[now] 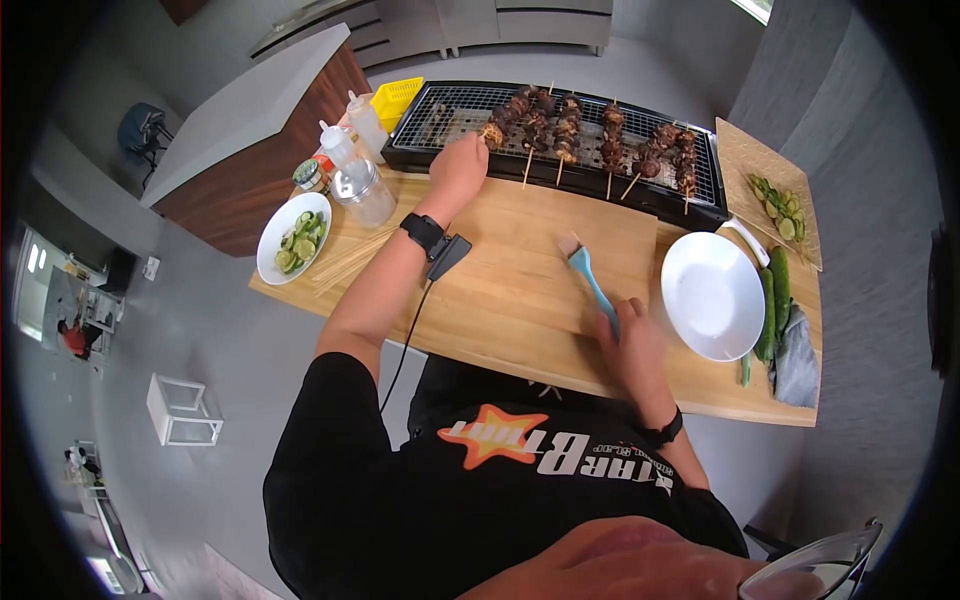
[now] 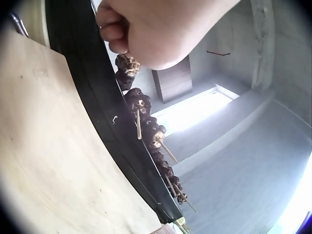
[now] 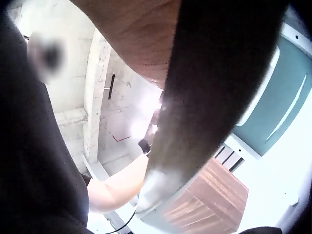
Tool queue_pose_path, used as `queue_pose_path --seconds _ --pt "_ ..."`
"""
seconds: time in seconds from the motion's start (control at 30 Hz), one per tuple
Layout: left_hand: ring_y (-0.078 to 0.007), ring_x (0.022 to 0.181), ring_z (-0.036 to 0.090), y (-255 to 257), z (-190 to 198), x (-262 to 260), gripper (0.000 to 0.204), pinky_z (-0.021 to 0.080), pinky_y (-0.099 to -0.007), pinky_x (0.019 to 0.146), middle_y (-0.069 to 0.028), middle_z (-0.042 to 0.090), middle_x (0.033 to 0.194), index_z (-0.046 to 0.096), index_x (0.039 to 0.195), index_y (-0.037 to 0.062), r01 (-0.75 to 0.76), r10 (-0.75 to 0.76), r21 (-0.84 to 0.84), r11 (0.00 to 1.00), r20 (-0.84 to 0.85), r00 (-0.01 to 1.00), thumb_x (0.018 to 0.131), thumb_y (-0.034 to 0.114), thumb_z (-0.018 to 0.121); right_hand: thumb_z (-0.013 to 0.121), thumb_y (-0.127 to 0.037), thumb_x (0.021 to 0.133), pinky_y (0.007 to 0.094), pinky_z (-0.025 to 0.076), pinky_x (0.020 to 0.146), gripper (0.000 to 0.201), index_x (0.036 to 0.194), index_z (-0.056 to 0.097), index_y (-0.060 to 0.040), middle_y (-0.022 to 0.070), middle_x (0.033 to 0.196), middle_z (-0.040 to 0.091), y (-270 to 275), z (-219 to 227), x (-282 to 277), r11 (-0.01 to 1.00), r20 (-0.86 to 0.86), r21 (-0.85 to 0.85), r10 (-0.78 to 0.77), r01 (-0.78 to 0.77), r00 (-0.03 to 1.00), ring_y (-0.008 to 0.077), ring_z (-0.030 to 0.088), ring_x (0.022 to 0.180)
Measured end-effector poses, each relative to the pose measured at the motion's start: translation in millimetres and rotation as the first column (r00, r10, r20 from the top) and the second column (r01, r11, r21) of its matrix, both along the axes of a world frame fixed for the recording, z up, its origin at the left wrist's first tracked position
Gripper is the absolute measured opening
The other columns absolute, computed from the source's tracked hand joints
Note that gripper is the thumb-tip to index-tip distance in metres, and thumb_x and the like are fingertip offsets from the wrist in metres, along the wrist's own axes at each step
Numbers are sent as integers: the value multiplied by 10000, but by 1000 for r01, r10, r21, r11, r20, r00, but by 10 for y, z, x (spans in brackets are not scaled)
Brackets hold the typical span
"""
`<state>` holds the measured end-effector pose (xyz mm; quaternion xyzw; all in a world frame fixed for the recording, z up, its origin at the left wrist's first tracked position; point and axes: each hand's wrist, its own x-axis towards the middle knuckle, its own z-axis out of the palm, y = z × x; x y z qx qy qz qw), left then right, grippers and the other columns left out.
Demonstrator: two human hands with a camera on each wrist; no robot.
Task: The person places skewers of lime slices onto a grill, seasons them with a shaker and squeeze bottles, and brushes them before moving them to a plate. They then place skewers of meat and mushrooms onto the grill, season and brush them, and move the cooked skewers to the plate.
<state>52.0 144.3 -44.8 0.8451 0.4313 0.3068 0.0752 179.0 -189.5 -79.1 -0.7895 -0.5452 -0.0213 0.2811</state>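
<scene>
At the near left edge of the black grill (image 1: 440, 162), the left hand (image 1: 460, 175) has its fingers curled round the near end of the leftmost meat skewer (image 1: 510, 112). The left wrist view shows that hand (image 2: 146, 31) in a fist above the skewer's end meat (image 2: 127, 64). More skewers (image 1: 612, 140) lie across the wire rack to the right. Over the front of the wooden board, the right hand (image 1: 635, 355) grips the handle of a blue brush (image 1: 590, 275), its bristles pointing toward the grill. The right wrist view shows mostly skin and a dark blurred band; the brush is not visible there.
A white bowl (image 1: 712, 300) stands right of the board, beside cucumbers (image 1: 779, 285) and a grey cloth (image 1: 795, 365). At the left are a bowl of sliced vegetables (image 1: 275, 235), a jar (image 1: 363, 195), squeeze bottles (image 1: 368, 125), bare sticks (image 1: 355, 258) and a yellow basket (image 1: 397, 98).
</scene>
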Motion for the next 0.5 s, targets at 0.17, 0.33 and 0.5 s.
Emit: queue_pose_path --seconds 0.17,0.33,0.5 --pt "-421 775 597 -9 -95 -35 321 470 -512 689 -229 622 779 560 877 6 -10 6 64 998 60 998 959 263 386 624 -216 854 417 444 528 190 797 543 -53 117 763 551 -90 17 -37 987 -69 157 53 -42 996 330 574 625" --pt "-427 803 593 18 -198 -28 354 466 -518 718 -236 628 814 583 843 -7 5 -4 -55 998 22 1000 943 278 400 611 -208 883 404 395 513 199 817 552 -30 141 737 525 -159 98 -58 974 -245 219 114 -59 963 347 530 595" --pt "-429 808 595 -36 -123 25 391 467 -514 732 -233 633 820 607 811 -20 47 -46 -61 997 30 999 921 298 410 627 -180 870 381 408 507 153 856 599 -31 117 728 521 -178 84 -39 962 -270 262 149 -77 951 309 530 574"
